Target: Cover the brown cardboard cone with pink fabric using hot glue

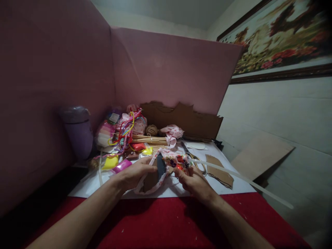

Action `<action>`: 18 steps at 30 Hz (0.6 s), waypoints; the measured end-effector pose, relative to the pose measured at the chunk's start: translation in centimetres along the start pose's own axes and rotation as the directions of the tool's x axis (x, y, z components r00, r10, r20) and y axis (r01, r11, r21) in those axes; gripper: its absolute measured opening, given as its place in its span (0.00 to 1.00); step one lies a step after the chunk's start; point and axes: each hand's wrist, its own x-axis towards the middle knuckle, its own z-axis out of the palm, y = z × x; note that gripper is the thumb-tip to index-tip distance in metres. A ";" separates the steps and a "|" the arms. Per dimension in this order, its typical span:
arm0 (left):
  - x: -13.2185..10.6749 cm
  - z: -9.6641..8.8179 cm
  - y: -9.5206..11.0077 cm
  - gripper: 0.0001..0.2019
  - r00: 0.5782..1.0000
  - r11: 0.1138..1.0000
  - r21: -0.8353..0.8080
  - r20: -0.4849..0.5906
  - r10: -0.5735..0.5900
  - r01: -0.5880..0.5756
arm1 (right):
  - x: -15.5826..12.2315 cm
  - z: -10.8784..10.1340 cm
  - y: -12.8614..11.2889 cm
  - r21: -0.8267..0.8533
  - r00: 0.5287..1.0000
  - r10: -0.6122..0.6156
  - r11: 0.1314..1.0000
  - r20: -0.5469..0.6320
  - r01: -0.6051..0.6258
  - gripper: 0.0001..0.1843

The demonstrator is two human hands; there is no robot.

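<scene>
My left hand (135,174) and my right hand (193,181) both grip a small craft piece (166,166) above the white sheet (88,185). It looks like a cardboard shape partly wrapped in pink patterned fabric with red flowers. Fingers of the left hand pinch its left edge; the right hand's fingers close on its right side. A long white stick (241,180) runs from near the right hand toward the lower right.
Scissors (193,157) and a cardboard scrap (220,173) lie right of my hands. Behind are bamboo skewers (153,140), a twine ball (151,130), pipe cleaners (127,133), clay packets (103,133), a purple cup (77,131), a cardboard piece (181,119). Pink boards wall off the left and back.
</scene>
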 end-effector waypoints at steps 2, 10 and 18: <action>0.1 -0.1 -0.1 0.11 1.000 1.000 -0.011 0.008 0.001 -0.001 | 0.0 0.0 0.0 0.011 1.000 0.004 1.000 -0.013 -0.004 0.25; 0.0 0.1 -0.2 0.14 0.999 0.999 -0.002 0.002 -0.032 0.032 | 0.0 0.1 0.0 0.080 0.999 0.009 0.997 -0.031 -0.006 0.24; 0.0 0.1 -0.1 0.13 1.000 1.000 0.009 -0.009 -0.012 0.013 | 0.0 0.0 0.0 0.094 1.000 0.004 0.996 -0.003 -0.003 0.24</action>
